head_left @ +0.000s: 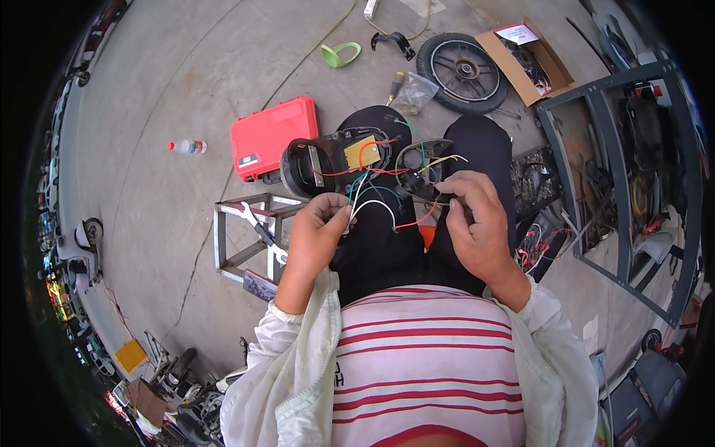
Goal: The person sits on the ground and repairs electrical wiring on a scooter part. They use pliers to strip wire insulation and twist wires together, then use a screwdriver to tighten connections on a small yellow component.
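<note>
I am watching the left hand [319, 226] pinching thin wires [375, 201] above the lap [380, 257]; the right hand [477, 217] is hovering half-curled, its hold unclear. Wires are seeming light, soft, fragile-ended; I am preferring mid-length grips.

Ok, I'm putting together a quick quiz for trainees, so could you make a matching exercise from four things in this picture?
1. Left hand
2. Bottle
3. Case
4. Wheel

A. beside the cardboard box
B. pinching wires
C. red and closed
D. on the floor, left of the case

Pairs: 1-B; 2-D; 3-C; 4-A
</note>
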Demonstrator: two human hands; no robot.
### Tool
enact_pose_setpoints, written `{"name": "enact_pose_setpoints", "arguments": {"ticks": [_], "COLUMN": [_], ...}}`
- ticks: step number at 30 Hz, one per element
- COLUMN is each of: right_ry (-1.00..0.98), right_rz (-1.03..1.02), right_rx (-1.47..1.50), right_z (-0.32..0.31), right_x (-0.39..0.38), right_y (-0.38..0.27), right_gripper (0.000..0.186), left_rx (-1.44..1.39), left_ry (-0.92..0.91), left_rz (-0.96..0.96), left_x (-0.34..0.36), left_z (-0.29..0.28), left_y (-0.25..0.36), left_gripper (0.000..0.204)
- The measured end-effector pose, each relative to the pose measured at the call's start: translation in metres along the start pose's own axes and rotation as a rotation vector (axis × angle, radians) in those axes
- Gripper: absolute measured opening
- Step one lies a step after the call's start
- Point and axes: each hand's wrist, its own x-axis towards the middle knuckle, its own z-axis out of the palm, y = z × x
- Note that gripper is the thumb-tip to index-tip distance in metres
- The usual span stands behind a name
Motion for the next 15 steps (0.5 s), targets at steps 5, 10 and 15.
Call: {"name": "enact_pose_setpoints", "arguments": {"ticks": [5,10,15], "right_ry": [-0.024,-0.029,-0.047], "right_rz": [0.103,0.068,0.105], "right_rx": [0.033,-0.012,-0.036], "right_z": [-0.0038,-0.0013,-0.0015], "right_x": [-0.0014,-0.0031,-0.0022], "right_y": [-0.0002,0.0060,0.0049], "right_gripper": [0.025,0.023,0.025], "left_rx": [-0.012,-0.005,-0.004], "left_ry": [0.005,-0.011,-0.010], "left_rz": [-0.003,-0.013,-0.010], "left_x": [0.0003,-0.0005,-0.0015], "left_z": [0.0007,0.0003,0.0001], "left_y": [-0.0001,0.0033,0.0057], "left_gripper": [0.015,0.017,0.018]}}
